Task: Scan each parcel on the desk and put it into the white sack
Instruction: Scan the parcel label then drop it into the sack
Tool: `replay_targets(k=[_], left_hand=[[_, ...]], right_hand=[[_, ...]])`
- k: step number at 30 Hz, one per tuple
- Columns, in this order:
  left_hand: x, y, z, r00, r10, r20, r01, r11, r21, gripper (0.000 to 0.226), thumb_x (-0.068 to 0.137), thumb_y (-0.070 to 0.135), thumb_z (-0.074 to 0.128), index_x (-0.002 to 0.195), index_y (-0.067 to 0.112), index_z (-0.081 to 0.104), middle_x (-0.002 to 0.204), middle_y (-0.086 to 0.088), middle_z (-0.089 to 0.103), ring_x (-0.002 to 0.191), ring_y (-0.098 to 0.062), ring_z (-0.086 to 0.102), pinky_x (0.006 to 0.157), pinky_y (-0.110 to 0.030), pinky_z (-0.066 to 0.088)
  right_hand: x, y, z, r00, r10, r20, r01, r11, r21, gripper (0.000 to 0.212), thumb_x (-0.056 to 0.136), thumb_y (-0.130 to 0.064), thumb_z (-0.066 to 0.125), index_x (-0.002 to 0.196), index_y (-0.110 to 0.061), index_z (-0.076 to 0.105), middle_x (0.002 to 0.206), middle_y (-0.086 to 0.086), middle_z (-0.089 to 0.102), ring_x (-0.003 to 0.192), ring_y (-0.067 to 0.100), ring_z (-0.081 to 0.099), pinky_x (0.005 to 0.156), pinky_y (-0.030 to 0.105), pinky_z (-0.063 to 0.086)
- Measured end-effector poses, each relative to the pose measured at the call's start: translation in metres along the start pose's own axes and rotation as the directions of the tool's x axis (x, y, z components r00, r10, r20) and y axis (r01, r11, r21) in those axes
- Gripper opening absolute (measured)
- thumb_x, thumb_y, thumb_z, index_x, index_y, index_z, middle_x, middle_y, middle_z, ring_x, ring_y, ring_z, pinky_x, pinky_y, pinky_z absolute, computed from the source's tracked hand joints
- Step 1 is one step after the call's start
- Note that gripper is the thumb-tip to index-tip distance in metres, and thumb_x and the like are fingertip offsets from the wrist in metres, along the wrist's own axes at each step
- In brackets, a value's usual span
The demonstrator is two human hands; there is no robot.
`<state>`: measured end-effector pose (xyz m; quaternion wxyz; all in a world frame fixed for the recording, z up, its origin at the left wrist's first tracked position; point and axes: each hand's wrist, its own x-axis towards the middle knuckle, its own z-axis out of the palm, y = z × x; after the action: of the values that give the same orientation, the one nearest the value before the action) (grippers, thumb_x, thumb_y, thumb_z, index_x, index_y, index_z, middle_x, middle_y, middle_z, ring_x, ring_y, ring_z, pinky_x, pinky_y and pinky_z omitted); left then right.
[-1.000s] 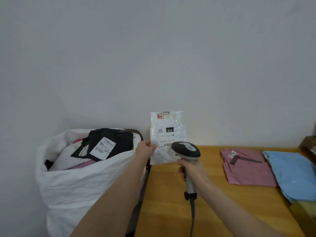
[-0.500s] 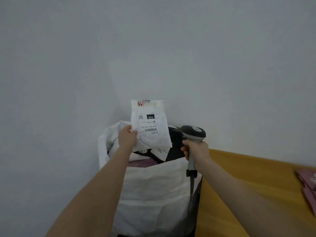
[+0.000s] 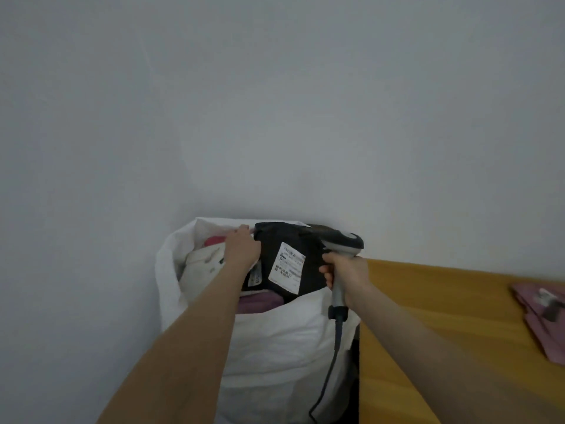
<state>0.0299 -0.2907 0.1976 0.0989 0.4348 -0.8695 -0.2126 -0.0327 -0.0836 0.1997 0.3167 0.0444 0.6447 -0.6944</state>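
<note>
The white sack (image 3: pixel 275 347) stands open against the wall, left of the wooden desk (image 3: pixel 428 307). My left hand (image 3: pixel 241 250) reaches down into its mouth, back of the hand up, fingers bent out of sight. A white parcel (image 3: pixel 203 264) lies in the sack just under and left of that hand; whether the fingers hold it is hidden. Beside the hand, a black parcel (image 3: pixel 293 261) with a white label fills the sack's right side. My right hand (image 3: pixel 347 270) grips the grey barcode scanner (image 3: pixel 342 243) by its handle over the sack's right rim, cable hanging down.
A pink parcel (image 3: pixel 541 319) lies at the desk's right edge, partly cut off. More pink and purple parcels (image 3: pixel 256 302) show inside the sack. A plain grey wall stands close behind the sack and desk. A dark gap separates sack and desk.
My left hand has carried the white parcel from upright in front of the scanner down into the sack's mouth. The view swung left; the blue parcel has left the frame.
</note>
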Motion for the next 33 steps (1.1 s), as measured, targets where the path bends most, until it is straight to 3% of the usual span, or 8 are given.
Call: replay_targets(k=[3, 6, 12, 16, 21, 26, 30, 33], left_hand=[[-0.006, 0.066, 0.026, 0.988, 0.153, 0.017, -0.152, 0.986, -0.066, 0.046, 0.092, 0.015, 0.053, 0.137, 0.01, 0.042, 0.138, -0.017, 0.039, 0.126, -0.033, 0.042, 0.103, -0.038, 0.036], [-0.022, 0.133, 0.064, 0.947, 0.302, 0.107, -0.292, 0.951, -0.101, 0.046, 0.094, 0.016, 0.053, 0.138, 0.014, 0.042, 0.139, -0.013, 0.036, 0.124, -0.03, 0.045, 0.1, -0.037, 0.038], [-0.098, 0.255, 0.151, 0.79, 0.505, 0.347, -0.51, 0.856, -0.086, 0.048, 0.094, 0.017, 0.053, 0.14, 0.014, 0.04, 0.14, -0.013, 0.035, 0.121, -0.03, 0.048, 0.098, -0.037, 0.044], [-0.168, 0.329, 0.207, 0.678, 0.574, 0.46, -0.615, 0.785, -0.073, 0.047, 0.094, 0.018, 0.05, 0.14, 0.015, 0.04, 0.14, -0.014, 0.037, 0.122, -0.03, 0.048, 0.099, -0.037, 0.042], [-0.262, 0.412, 0.276, 0.543, 0.618, 0.568, -0.679, 0.721, -0.135, 0.036, 0.09, 0.017, 0.054, 0.124, 0.008, 0.058, 0.13, -0.014, 0.055, 0.119, -0.03, 0.053, 0.094, -0.03, 0.042], [-0.352, 0.48, 0.345, 0.457, 0.558, 0.693, -0.656, 0.737, -0.161, 0.054, 0.091, 0.021, 0.056, 0.141, 0.005, 0.041, 0.146, -0.012, 0.042, 0.132, -0.026, 0.042, 0.104, -0.03, 0.037], [-0.405, 0.513, 0.389, 0.382, 0.553, 0.741, -0.667, 0.719, -0.193, 0.045, 0.092, 0.019, 0.055, 0.134, 0.004, 0.046, 0.138, -0.013, 0.049, 0.123, -0.028, 0.049, 0.094, -0.026, 0.04], [-0.435, 0.523, 0.417, 0.35, 0.511, 0.785, -0.64, 0.743, -0.198, 0.045, 0.091, 0.021, 0.056, 0.133, 0.005, 0.047, 0.134, -0.013, 0.051, 0.117, -0.025, 0.052, 0.088, -0.025, 0.04]], right_hand=[[0.002, -0.007, -0.036, 0.999, 0.016, -0.052, -0.012, 0.998, 0.065, 0.01, 0.089, -0.007, 0.063, 0.082, -0.001, 0.061, 0.06, 0.01, 0.061, 0.046, 0.016, 0.049, 0.048, 0.027, 0.042], [0.003, -0.012, -0.089, 0.984, 0.024, -0.178, -0.002, 0.992, 0.123, 0.014, 0.086, -0.008, 0.064, 0.074, -0.003, 0.059, 0.056, 0.009, 0.058, 0.043, 0.017, 0.047, 0.046, 0.027, 0.041], [-0.013, -0.012, -0.235, 0.887, 0.05, -0.46, 0.06, 0.974, 0.22, 0.01, 0.091, -0.008, 0.062, 0.085, -0.001, 0.06, 0.058, 0.01, 0.057, 0.042, 0.017, 0.046, 0.045, 0.027, 0.039], [-0.032, -0.002, -0.339, 0.798, 0.103, -0.594, 0.09, 0.954, 0.287, 0.012, 0.09, -0.007, 0.062, 0.08, -0.001, 0.058, 0.058, 0.01, 0.057, 0.047, 0.018, 0.048, 0.047, 0.029, 0.04], [-0.052, 0.016, -0.47, 0.733, 0.178, -0.656, 0.082, 0.935, 0.344, 0.013, 0.087, -0.005, 0.062, 0.076, -0.004, 0.056, 0.058, 0.011, 0.055, 0.048, 0.018, 0.047, 0.05, 0.028, 0.041], [-0.073, 0.034, -0.586, 0.664, 0.283, -0.692, 0.037, 0.912, 0.409, 0.014, 0.085, -0.007, 0.065, 0.075, -0.001, 0.057, 0.054, 0.01, 0.056, 0.048, 0.02, 0.05, 0.049, 0.029, 0.042], [-0.088, 0.049, -0.65, 0.619, 0.319, -0.718, -0.038, 0.925, 0.379, 0.017, 0.077, -0.006, 0.068, 0.063, -0.003, 0.058, 0.054, 0.011, 0.058, 0.051, 0.024, 0.053, 0.059, 0.033, 0.047], [-0.099, 0.056, -0.687, 0.516, 0.324, -0.793, -0.084, 0.94, 0.33, 0.014, 0.078, -0.014, 0.07, 0.075, -0.004, 0.059, 0.066, 0.011, 0.06, 0.063, 0.025, 0.057, 0.063, 0.034, 0.05]])
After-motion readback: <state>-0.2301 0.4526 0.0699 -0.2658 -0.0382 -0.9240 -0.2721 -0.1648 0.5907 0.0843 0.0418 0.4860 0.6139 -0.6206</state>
